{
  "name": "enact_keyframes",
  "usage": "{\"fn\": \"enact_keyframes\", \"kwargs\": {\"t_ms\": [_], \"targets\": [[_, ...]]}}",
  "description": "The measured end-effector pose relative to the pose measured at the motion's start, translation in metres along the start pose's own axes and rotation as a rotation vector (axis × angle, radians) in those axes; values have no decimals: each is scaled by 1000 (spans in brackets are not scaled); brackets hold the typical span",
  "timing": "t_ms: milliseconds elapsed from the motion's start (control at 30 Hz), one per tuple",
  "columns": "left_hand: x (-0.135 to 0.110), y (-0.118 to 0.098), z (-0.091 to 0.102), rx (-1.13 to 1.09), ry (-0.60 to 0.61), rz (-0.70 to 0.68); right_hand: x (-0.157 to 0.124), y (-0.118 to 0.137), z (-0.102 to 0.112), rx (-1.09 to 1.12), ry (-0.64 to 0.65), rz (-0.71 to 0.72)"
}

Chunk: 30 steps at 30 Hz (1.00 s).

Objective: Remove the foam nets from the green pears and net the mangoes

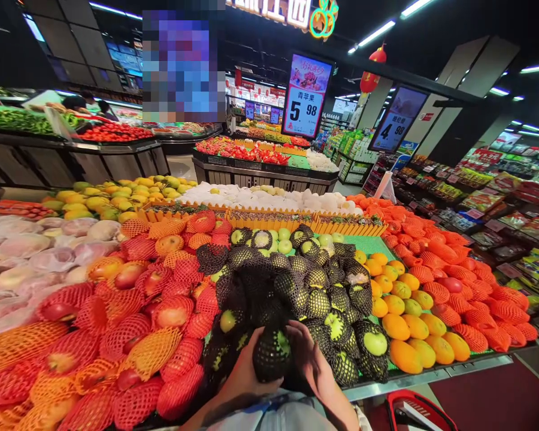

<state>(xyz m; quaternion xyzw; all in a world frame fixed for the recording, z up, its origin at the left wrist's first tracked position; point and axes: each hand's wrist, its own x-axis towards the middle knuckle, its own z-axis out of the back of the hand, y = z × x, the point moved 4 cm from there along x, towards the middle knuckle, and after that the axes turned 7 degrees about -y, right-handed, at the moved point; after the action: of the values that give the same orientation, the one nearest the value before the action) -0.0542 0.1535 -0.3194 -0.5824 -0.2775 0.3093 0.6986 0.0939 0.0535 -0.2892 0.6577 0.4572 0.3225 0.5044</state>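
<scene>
Fingers of the left hand (248,362) curl round the near-left side of a green apple (272,353), cupping it at the front edge of the display, above the person's lap. Black foam mesh hugs this round fruit, with light green skin showing through the holes. The right hand (312,359) is half curled along the apple's right side; I cannot tell whether it touches.

Just beyond, more green apples (335,326) in black nets crowd together, with a dark shadow over the middle of the heap and a few bare, smooth ones behind. To the left lie reddish apples (128,329) in stretchy pink and orange nets, then pale fruit (49,257) in thin, crinkled wrap. To the right, glossy, oval oranges (413,326) rest on the desk (377,244), which has a green lining, beside a bank of fruit in red foam nets (449,287).

Behind the green apples, 3 orange picket-fence trays (350,227) form a low barrier; their speckled contents are too small to tell. Past them sit white-wrapped fruit (260,200) and yellow-green mangoes (130,194).

Overhead, 2 price screens (308,96) read 5.98 and 4.98. At lower right is a red basket (402,395), partly cut off, contents unclear.
</scene>
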Motion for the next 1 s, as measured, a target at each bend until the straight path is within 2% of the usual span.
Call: {"fn": "enact_keyframes", "kwargs": {"t_ms": [67,100,200,300,433,500,600,667,733,767,833,933,1000], "targets": [[-2,-5,4,31,-59,76,-2,-1,-1,-11,43,-19],[-3,-7,4,38,-49,90,-3,-2,-2,-73,58,-28],[-5,-8,0,83,75,121,-7,-8,-5,-366,-14,-87],[-8,-1,-5,174,198,138,-8,-14,-6,-454,-104,-143],[-10,7,-8,160,223,16,4,3,3,-482,-130,21],[-11,9,-10,161,260,-18,18,23,20,-613,-241,142],[-14,10,-12,215,398,11,43,61,54,-907,-554,357],[-16,10,-12,242,458,12,60,80,80,-1070,-749,424],[-16,10,-10,249,470,-6,77,88,104,-1209,-883,440],[-16,11,-9,250,463,-17,85,89,115,-1275,-902,439],[-17,14,-8,255,449,-35,104,81,134,-1384,-839,395],[-17,17,-6,259,447,-47,128,65,157,-1408,-691,296],[-17,16,-6,260,452,-48,137,60,166,-1386,-674,279]]}}
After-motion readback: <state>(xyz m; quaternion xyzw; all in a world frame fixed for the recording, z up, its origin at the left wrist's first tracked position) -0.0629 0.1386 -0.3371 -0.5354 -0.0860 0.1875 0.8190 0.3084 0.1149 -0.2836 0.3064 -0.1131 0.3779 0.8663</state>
